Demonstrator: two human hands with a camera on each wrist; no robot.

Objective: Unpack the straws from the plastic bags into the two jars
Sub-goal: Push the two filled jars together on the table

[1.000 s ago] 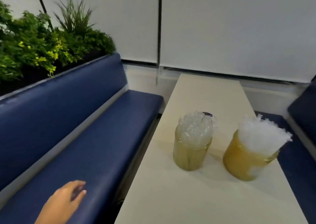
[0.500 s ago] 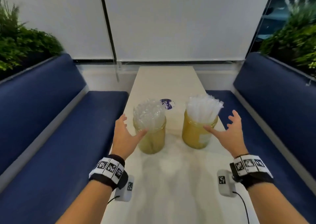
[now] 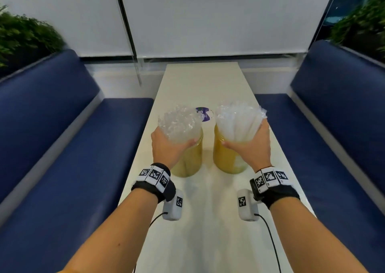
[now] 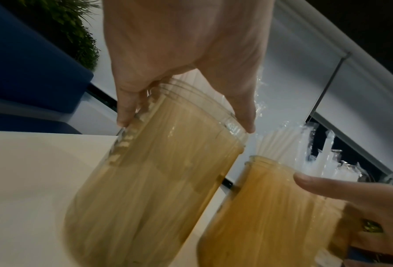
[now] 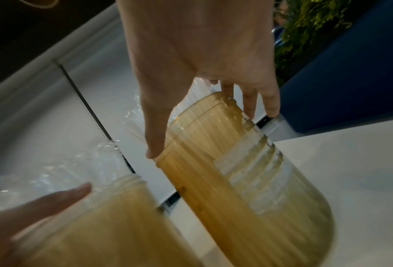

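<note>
Each hand curls its grip round a bagged straw bundle: left hand [image 3: 166, 145] at the left jar [image 3: 190, 158], right hand [image 3: 253, 145] at the right jar [image 3: 227, 158], both on the bench [image 3: 208, 220]. Pulling upward could tip the jars.

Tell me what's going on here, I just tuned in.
A person stands at the table with two amber jars side by side. The left hand grips the bagged straws at the mouth of the left jar; the right hand grips the bundle of white straws at the mouth of the right jar. Clear plastic shows around both bundles, so unpacking does not look finished.
</note>
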